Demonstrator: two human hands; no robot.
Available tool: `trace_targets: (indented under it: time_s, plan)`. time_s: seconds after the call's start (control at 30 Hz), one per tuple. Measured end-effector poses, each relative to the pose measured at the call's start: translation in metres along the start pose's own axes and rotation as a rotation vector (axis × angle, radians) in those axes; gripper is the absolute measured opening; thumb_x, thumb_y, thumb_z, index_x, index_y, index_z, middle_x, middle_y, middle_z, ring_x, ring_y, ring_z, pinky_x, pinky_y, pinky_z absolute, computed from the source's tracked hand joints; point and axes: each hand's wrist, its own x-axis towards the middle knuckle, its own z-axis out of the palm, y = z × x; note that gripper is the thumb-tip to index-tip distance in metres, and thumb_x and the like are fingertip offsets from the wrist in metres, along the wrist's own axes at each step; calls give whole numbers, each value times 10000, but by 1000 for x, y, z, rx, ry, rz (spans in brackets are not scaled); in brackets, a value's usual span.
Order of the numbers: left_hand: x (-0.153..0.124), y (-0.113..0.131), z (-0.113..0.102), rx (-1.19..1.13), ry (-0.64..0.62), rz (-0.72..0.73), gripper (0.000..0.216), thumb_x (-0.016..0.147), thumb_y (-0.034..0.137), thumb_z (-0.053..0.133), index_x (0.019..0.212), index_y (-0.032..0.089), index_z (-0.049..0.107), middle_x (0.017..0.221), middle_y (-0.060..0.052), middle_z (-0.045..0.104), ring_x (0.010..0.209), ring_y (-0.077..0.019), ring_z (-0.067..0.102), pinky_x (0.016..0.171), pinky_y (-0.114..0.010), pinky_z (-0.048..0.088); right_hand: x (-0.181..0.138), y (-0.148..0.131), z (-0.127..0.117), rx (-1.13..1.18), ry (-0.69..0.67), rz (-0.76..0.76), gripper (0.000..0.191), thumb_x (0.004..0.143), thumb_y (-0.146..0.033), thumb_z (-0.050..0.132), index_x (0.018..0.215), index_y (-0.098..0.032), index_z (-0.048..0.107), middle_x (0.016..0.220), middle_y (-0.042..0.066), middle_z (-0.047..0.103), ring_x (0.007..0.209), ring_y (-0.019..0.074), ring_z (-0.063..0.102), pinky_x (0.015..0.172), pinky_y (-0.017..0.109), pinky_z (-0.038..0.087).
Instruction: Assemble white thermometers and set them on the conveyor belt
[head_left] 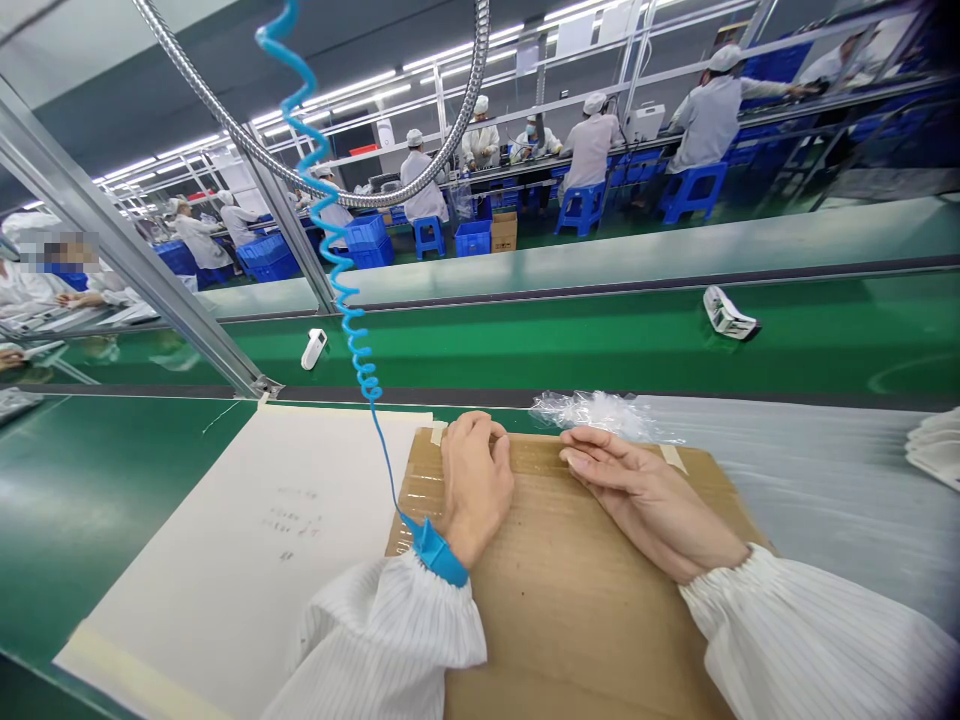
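- You get bright, even light from ceiling strips [360, 88].
- Belt [570, 340] shows soft glare; cardboard [570, 590] shadows are faint.
- Your edges bow strongly; far workers [589, 145] look soft.

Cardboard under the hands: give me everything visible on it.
The cardboard is a flat brown corrugated sheet lying on the bench, turned a little askew. A glossy band of tape runs along its far edge, with paler strips at the far corners. The left hand rests curled on that edge and the right hand lies flat on it. Its left side borders a white sheet; a plastic bag lies just beyond. Sleeves hide its near part.
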Motion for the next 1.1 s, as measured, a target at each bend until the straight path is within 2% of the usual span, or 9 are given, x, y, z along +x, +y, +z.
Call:
trace_targets:
  time_s: [0.2,0.4,0.57,0.67,0.8,0.93,1.1]
  plan:
    - [0,1,0,-4,5,-6,143,872,69,529,794,178,578,1026,-80,634,1072,-241,567,974,-435,425,-2,-1,1,-8,-14,0,291,679,-284,892,936,-255,757,928,-11,661,870,94,579,819,143,519]
    - [-1,1,1,-4,27,8,142,866,66,527,800,181,580,1018,-79,634,1079,-242,572,963,-425,440,-2,-1,1,-34,-11,-9,283,691,-321,884,933,-246,759,896,-13,647,807,84,549,760,137,516]
    - [0,-2,2,-34,66,36,232,823,-3,453,847,181,593,1051,-87,635,1079,-235,576,956,-421,457,0,0,0,-27,-2,6,340,650,-306,907,947,-249,752,965,-8,669,893,102,583,813,140,527]
    - [0,-5,2,-62,96,60,334,723,-67,417,859,172,607,1077,-98,632,1089,-231,580,960,-411,468,0,0,-1,-26,-2,11,376,626,-293,918,959,-250,748,1014,0,682,981,121,602,870,141,523]
    - [0,-5,1,-116,112,85,458,585,-109,379,865,171,608,1089,-92,622,1089,-217,585,957,-387,481,0,1,-2,-36,-14,2,428,587,-250,933,972,-247,745,997,10,687,990,138,625,897,159,531]
    - [0,-2,0,-166,97,81,499,551,-127,356,861,173,605,1099,-87,609,1079,-204,589,922,-359,496,0,0,-2,-29,-12,15,397,601,-255,928,955,-255,749,988,7,684,971,129,619,854,140,538]
    - [0,1,0,-175,97,87,476,585,-140,358,854,164,607,1093,-92,608,1078,-198,591,908,-344,498,0,-1,-2,-56,-3,21,337,652,-309,902,953,-257,758,931,-5,665,800,100,578,738,138,551]
